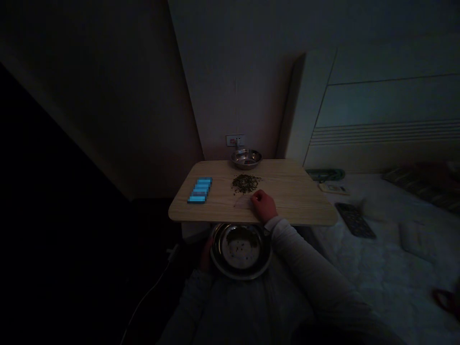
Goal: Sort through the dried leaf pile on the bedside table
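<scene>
My right hand (264, 205) is closed over the front part of the wooden tabletop (294, 191), gripping a thin, pale, see-through flat piece (243, 202) that looks like a plastic sheet or card. Just beyond it lies a loose pile of small dark green bits (245, 183), perhaps dried leaves or seeds. Below the table's front edge, my left hand (206, 254) grips the left rim of a metal basin (240, 275). A few dark specks lie on the basin's bottom. My left fingers are mostly in shadow.
A smaller metal bowl (246, 160) stands at the table's back edge, under a wall socket (235, 140). At the table's left lies a lit phone (200, 190), its screen blurred. To the right is a bed (359, 278) with a dark patterned flat object (355, 220) and a remote-like object (334, 189).
</scene>
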The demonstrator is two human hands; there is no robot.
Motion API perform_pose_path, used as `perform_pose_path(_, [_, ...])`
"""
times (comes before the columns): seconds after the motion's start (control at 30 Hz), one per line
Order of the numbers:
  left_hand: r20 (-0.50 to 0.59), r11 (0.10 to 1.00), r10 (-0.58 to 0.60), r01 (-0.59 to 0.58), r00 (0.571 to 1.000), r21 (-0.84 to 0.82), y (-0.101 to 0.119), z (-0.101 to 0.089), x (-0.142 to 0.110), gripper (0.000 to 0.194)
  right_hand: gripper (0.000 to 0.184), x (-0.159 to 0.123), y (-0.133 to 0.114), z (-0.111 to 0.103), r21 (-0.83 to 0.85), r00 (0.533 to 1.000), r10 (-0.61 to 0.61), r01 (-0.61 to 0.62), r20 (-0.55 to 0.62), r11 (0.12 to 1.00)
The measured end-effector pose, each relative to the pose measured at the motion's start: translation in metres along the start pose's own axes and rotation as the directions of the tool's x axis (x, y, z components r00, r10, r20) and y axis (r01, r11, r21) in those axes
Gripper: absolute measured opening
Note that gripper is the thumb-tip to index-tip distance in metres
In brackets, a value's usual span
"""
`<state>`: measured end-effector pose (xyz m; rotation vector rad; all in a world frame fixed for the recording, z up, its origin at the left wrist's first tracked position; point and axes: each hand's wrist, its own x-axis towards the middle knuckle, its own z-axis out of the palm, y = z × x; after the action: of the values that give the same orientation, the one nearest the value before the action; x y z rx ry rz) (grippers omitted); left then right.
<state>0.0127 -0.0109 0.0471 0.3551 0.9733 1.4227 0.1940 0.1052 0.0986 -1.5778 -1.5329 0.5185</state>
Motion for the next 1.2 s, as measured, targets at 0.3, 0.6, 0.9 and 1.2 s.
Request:
perform_pose_path(0.3, [0.004,1.000,-0.003,0.003,1.000,0.027,-0.0013,-0.0029,0.0027,0.027,0.009,-0.0004,-0.0045,-0.0027,-0.026,0.999,0.047,-0.046,0.023,0.999])
perform_pose_path(0.6, [-0.005,0.999,0.035,-0.035,0.999,0.016,0.0033,0.0023,-0.0027,0.022,0.014,-0.0010,-0.0055,-0.0043,-0.049,0.996,0.036,-0.032,0.078,0.998])
perform_pose_path(0.9, [0.002,0.999,-0.045,0.045,0.999,-0.011,-0.0005,-0.0042,0.0021,0.018,0.017,-0.0021,-0.0066,-0.0049,-0.074,0.992,0.034,-0.025,0.119,0.997])
perform_pose_path(1.2, [0.034,1.000,0.008,-0.007,0.999,-0.008,-0.0001,-0.0001,0.0010,0.025,0.017,-0.0035,-0.0050,-0.0042,-0.071,0.981,-0.013,0.028,0.194,0.997])
